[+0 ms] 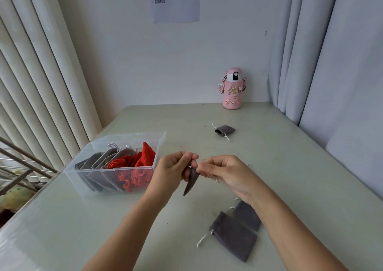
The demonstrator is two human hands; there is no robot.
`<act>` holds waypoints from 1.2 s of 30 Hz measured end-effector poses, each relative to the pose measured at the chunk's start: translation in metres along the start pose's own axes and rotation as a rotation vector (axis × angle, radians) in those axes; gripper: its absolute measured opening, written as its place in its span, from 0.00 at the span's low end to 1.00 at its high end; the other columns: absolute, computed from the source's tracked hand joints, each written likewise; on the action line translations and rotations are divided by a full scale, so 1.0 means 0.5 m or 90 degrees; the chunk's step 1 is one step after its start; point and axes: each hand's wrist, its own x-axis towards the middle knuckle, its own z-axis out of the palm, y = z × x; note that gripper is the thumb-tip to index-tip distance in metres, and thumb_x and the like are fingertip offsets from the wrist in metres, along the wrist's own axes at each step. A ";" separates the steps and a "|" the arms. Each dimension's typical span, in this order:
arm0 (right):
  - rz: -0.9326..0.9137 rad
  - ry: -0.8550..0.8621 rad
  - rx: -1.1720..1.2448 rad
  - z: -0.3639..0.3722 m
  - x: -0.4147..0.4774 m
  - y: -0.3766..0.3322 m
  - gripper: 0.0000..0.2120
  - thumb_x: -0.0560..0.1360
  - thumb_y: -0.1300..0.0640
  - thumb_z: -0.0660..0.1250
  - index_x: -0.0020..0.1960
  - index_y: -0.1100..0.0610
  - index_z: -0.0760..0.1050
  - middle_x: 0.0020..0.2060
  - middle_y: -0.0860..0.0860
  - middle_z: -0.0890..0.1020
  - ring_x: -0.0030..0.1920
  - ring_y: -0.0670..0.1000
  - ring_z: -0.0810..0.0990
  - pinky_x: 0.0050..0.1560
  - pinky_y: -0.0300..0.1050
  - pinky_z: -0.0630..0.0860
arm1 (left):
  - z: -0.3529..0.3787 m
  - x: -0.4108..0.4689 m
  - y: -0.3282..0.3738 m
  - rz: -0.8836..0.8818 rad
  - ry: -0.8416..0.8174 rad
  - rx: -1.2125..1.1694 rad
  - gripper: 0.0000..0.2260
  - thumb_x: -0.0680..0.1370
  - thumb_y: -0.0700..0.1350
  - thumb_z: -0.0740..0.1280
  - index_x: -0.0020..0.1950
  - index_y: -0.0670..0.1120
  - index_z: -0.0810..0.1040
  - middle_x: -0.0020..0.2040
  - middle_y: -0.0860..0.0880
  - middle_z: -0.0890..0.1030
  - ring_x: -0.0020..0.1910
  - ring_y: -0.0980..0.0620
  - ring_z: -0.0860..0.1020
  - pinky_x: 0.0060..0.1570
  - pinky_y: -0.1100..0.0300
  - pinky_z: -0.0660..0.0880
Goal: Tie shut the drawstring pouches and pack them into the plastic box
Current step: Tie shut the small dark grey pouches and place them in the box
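A dark grey drawstring pouch (190,182) hangs above the table's middle, held at its top between both hands. My left hand (173,170) pinches its neck with curled fingers. My right hand (219,170) grips the other side of the neck, a white cord end showing under its palm. Two more dark grey pouches (234,235) lie overlapping on the table under my right forearm, white cords trailing left. Another grey pouch (224,130) lies farther back. The clear plastic box (159,144) at the left holds several light grey and red pouches.
A pink sticker-covered water bottle (232,88) stands at the back of the pale green table (290,167) against the wall. Curtains hang on both sides. A metal rack (18,167) shows past the table's left edge.
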 end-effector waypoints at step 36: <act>-0.383 0.179 -0.523 0.015 0.027 0.053 0.09 0.73 0.68 0.63 0.49 0.59 0.78 0.43 0.46 0.76 0.45 0.45 0.77 0.49 0.29 0.71 | 0.008 -0.007 -0.004 0.096 0.026 0.148 0.07 0.74 0.38 0.71 0.41 0.51 0.84 0.28 0.55 0.81 0.26 0.60 0.74 0.33 0.69 0.73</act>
